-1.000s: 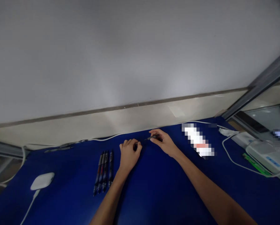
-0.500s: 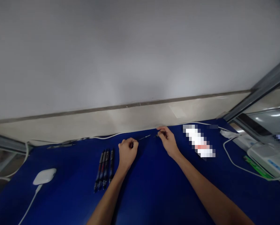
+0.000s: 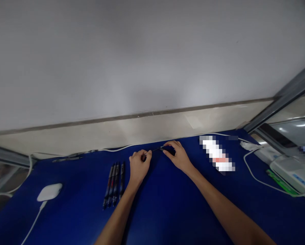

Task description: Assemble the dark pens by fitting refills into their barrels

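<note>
My left hand (image 3: 139, 165) is closed in a pinch on a thin pen refill (image 3: 156, 149), which points to the right from its fingertips. Whether a pen barrel is also inside that hand cannot be seen. My right hand (image 3: 177, 156) pinches a small dark pen part (image 3: 162, 147) at the refill's far end. The two pieces meet or nearly meet there; the exact contact is too small to make out. Several dark click pens (image 3: 114, 183) lie side by side just left of my left forearm.
On the blue tabletop (image 3: 162, 211), a white earbud case (image 3: 49, 192) with a cable lies left. More pens (image 3: 70, 157) lie by the wall. To the right are a blurred white-and-red item (image 3: 215, 153), a green package (image 3: 281, 182), a white box (image 3: 290, 170) and a white cable (image 3: 254, 178).
My right hand has moved left with the small dark part, up to the tip of the refill. My left hand has stayed almost in place, still pinching.
</note>
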{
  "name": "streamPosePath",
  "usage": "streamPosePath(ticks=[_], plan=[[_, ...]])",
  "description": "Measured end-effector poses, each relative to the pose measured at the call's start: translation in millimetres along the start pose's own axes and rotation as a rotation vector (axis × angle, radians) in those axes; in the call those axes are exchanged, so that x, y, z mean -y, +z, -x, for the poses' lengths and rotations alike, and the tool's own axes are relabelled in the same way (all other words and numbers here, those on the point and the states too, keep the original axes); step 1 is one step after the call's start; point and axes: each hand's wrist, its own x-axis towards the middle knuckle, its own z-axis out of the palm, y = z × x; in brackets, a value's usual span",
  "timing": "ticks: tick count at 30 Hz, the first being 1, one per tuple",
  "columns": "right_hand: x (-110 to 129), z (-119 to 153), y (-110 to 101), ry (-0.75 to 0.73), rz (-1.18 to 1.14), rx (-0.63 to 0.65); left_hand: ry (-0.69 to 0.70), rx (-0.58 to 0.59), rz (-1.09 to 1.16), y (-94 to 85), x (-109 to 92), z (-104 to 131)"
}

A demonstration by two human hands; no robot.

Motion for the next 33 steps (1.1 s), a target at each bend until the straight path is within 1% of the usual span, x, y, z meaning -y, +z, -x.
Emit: streamPosePath(ticks=[4,6,8,10,12,16,21,27,30,33], plan=[[0.8,0.0,-1.1,0.154,-0.182,-0.082,0.021,-0.002,-0.024,0.9,-0.8,0.6],[1.0,0.1,-1.8,0.189,-0.257,-0.077,0.038,0.010,-0.021,1.8,-1.1,1.3],[2.0,0.4,-2.8,0.173,-0.244,-0.023,0.062,0.018,-0.012,2.7,-1.4,2.2],[3.4,0.6,-3.9,0.131,-0.180,0.035,0.084,0.020,-0.008,3.2,-1.8,2.8],[4.0,0.4,-4.8,0.099,-0.131,0.062,0.094,0.027,-0.009,3.2,-1.8,2.8],[0.3,-1.2,-5.0,0.107,-0.122,0.033,0.068,0.028,0.011,2.0,-0.3,1.2],[-7.3,-1.6,-4.5,0.179,-0.178,-0.024,0.019,0.008,0.070,1.0,2.4,-0.7],[-8.4,-0.4,-4.7,0.164,-0.202,0.023,0.013,-0.011,0.105,1.0,4.7,-1.5],[-7.2,-0.7,-5.3,0.191,-0.214,0.018,0.003,0.001,0.164,0.4,6.0,-1.7],[-5.1,-1.3,-6.4,0.180,-0.196,0.028,0.023,0.014,0.174,0.1,6.4,-1.6]])
